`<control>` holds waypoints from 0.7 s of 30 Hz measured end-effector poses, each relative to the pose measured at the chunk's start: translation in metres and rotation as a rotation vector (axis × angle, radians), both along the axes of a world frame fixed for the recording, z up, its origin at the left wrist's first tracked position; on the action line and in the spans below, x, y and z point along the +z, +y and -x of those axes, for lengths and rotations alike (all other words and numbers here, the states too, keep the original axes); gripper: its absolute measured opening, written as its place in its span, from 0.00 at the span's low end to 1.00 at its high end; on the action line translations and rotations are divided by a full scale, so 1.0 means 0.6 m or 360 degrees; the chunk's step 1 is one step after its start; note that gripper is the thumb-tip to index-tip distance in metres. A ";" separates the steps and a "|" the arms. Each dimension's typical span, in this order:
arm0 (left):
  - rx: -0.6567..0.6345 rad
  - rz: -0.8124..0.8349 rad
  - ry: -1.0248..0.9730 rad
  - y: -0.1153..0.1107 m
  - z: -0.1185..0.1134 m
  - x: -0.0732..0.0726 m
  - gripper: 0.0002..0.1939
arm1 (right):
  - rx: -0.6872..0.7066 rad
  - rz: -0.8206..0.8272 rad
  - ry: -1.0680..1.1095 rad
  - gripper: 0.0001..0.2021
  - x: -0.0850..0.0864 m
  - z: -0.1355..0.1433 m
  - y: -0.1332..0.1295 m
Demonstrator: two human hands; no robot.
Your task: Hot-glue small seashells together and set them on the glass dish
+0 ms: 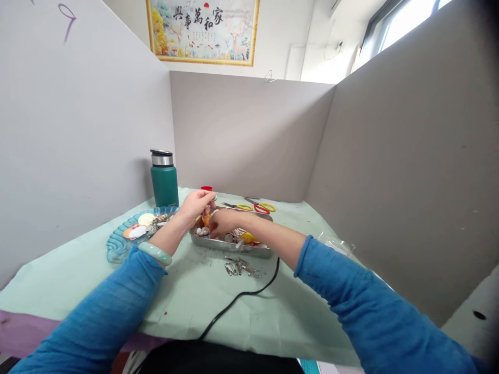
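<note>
A small silvery piece (213, 199), too small to be identified, is pinched between the fingertips of the left hand (197, 203), which is raised just above the far left corner of a metal tray (230, 246). The right hand (222, 222) is lowered into the tray among shells and small oddments; whether anything is gripped by it cannot be told. The tray is set near the middle of the bench (187, 301). A blue glass dish (117, 244) is seen to its left, a green flask (164, 179) towards the far left corner, metal clips (237, 268) just in front of the tray, and scissors (259, 208) behind it.
</note>
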State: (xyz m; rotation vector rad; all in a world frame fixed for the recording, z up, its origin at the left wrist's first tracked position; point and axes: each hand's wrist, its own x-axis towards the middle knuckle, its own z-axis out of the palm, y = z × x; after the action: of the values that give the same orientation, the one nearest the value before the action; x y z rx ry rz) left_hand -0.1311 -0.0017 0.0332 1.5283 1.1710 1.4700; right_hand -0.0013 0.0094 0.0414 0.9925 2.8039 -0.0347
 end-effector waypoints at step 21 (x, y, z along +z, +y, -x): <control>-0.0025 0.0013 -0.0010 -0.006 -0.010 0.004 0.09 | -0.0178 -0.0251 -0.0056 0.12 -0.028 0.009 0.035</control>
State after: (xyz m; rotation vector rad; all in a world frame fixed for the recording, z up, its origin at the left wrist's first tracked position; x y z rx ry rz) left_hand -0.1250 -0.0054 0.0354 1.5229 1.1574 1.4573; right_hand -0.0066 0.0302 0.0246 1.1720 2.7506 0.1908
